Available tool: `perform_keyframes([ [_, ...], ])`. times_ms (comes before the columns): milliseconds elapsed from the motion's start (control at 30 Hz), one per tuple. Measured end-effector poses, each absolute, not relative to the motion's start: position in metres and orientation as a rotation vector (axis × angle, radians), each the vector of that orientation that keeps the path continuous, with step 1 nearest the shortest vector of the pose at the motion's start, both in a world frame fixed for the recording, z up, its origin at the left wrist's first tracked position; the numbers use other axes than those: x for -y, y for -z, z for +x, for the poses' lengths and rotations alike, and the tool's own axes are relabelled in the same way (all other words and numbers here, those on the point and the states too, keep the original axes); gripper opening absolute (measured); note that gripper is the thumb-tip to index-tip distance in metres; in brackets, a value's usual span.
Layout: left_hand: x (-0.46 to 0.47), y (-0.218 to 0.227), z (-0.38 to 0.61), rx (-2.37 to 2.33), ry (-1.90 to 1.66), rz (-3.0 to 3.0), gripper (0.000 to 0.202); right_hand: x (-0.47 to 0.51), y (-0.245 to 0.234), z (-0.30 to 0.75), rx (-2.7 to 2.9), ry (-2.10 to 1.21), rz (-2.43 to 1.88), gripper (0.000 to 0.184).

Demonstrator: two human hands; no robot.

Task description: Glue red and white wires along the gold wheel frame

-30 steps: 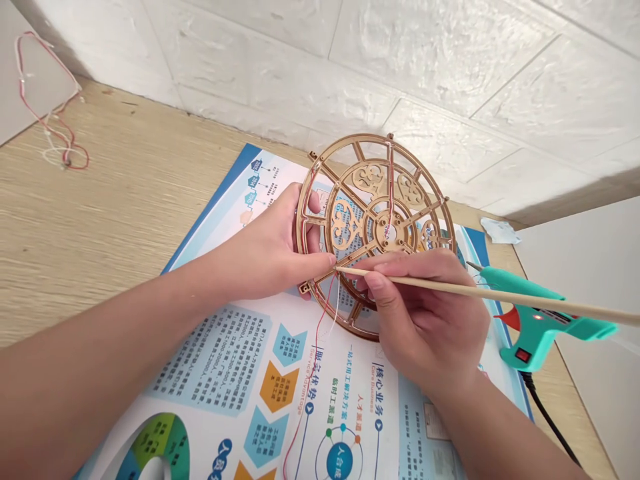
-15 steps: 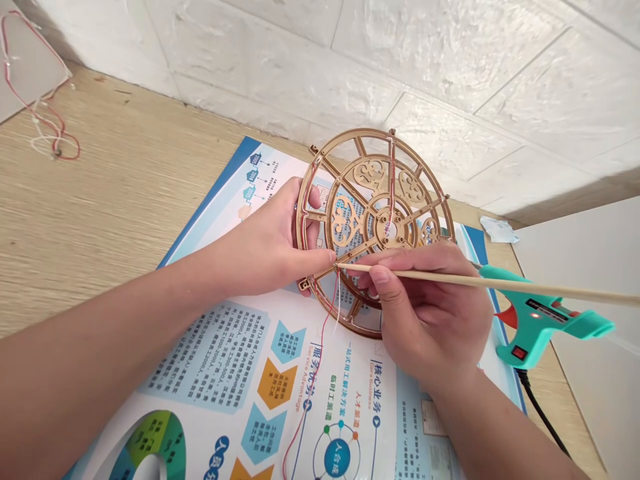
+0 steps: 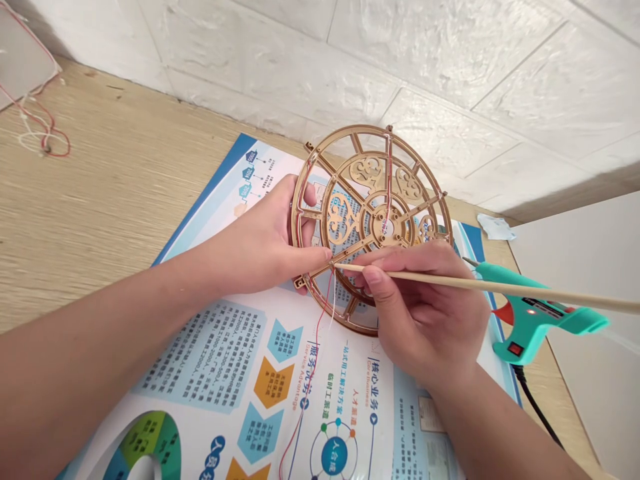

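Observation:
A round gold openwork frame (image 3: 356,143) with spokes and scroll ornaments is held tilted above a printed sheet. My left hand (image 3: 280,237) grips its left rim, thumb along a spoke and fingers behind. Between thumb and fingers, my right hand (image 3: 425,310) pinches a thin wooden stick (image 3: 480,284). The stick's tip touches the spoke close to my left thumb. From that spot a red wire (image 3: 320,320) and a white wire (image 3: 334,310) hang down over the sheet. Other thin wiring runs along the upper spoke and left rim. My right hand hides the frame's lower right.
A teal glue gun (image 3: 530,313) with a lit light and black cord (image 3: 537,400) lies at right. The blue-and-white printed sheet (image 3: 210,360) covers the wooden table (image 3: 100,200). Loose red and white wires (image 3: 47,137) lie far left. A white brick-pattern wall (image 3: 300,60) stands behind.
The whole view has shifted slightly, with everything a little further left. Both hands keep their grips, and the stick's tip stays at the same spoke beside the left thumb.

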State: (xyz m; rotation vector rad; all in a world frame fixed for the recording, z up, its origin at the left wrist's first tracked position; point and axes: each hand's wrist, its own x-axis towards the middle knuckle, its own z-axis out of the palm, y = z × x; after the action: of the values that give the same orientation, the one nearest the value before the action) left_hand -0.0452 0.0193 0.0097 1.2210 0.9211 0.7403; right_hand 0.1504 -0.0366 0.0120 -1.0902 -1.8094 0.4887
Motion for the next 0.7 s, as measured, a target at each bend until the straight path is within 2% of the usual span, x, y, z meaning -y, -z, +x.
perform_keyframes([
  [700,-0.0172,-0.0132,-0.0448,-0.901,-0.753,1.237,0.053,0.0401,-0.0077,0.1559,1.805,-0.546,-1.145,0.014],
])
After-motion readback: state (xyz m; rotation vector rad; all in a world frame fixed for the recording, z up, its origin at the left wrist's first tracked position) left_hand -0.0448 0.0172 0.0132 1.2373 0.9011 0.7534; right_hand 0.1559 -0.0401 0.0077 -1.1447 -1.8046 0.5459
